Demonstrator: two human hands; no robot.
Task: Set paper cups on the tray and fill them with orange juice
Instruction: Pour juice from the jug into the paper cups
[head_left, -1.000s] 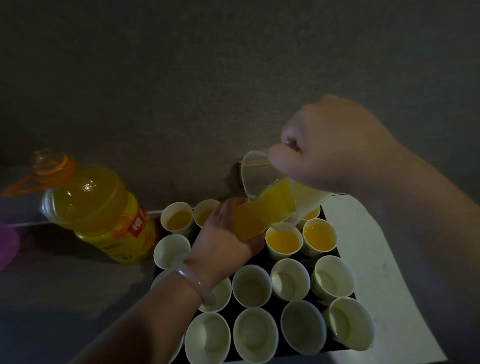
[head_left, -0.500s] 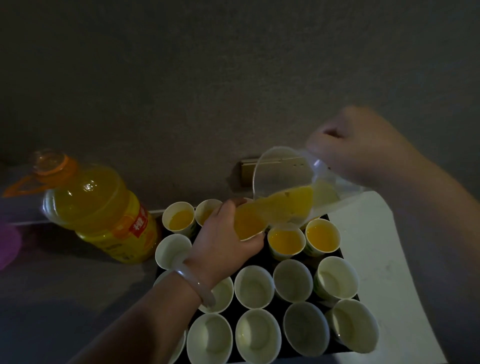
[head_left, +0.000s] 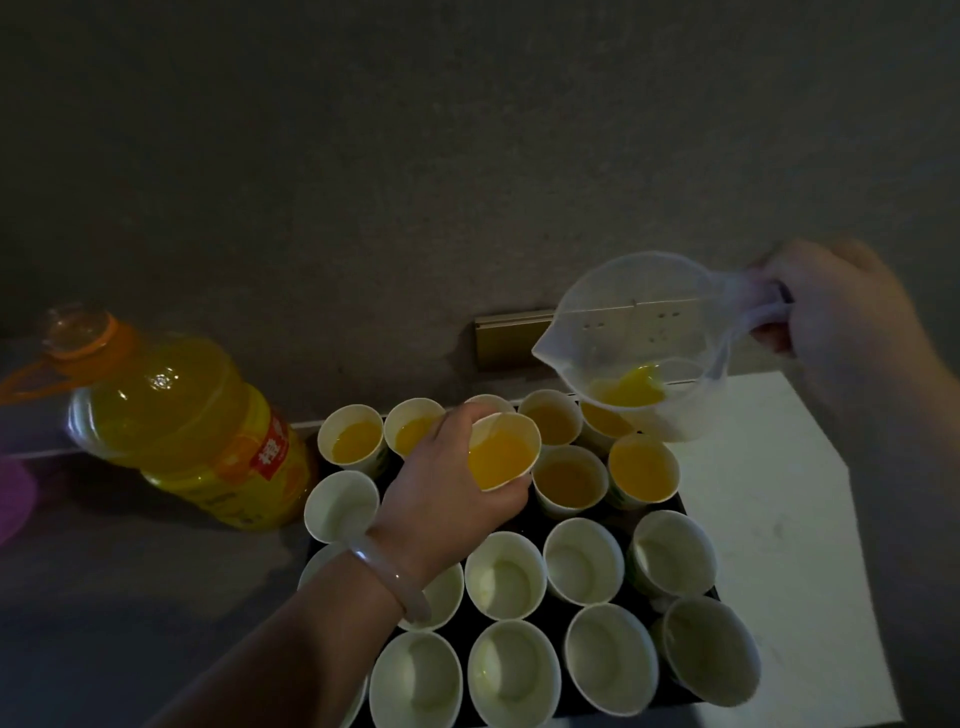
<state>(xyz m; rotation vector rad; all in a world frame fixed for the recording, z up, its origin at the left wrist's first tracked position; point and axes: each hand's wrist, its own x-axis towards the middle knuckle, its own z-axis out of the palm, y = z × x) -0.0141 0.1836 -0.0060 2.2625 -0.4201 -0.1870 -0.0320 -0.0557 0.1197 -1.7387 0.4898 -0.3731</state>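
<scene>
**A:** On the counter (head_left: 779, 519), toward its back edge, what could go wrong?

**B:** Start with the tray (head_left: 555, 621). It is packed with paper cups (head_left: 506, 574), rims almost touching, so I judge a wrist brushing one could topple several. The filled ones stand along the tray's far edge. The near rows look empty.

**A:** And the juice bottle (head_left: 176, 415)?

**B:** It is off the tray's left edge and neither hand touches it, so there is little risk.

**A:** The measuring jug (head_left: 639, 343)?

**B:** The right hand (head_left: 831, 312) is curled round its handle and holds it above the tray's far right corner. Only a shallow pool of juice lies in the bottom. A drip from the spout onto the cups below is the worst I'd expect.

**A:** Then the smallest.

**B:** The lifted cup (head_left: 504, 449). The left hand (head_left: 441, 499) grips its side and holds it clear of the tray, over the far rows. The juice lies close to its lower lip. A squeeze on the soft paper, or a little more tilt, would likely spill it over the hand and tray.

**A:** Which way does it point?

**B:** Its mouth tips toward the tray's near edge and its long axis leans off upright. The base is hidden in the hand. The jug's spout points left, toward the bottle.
</scene>
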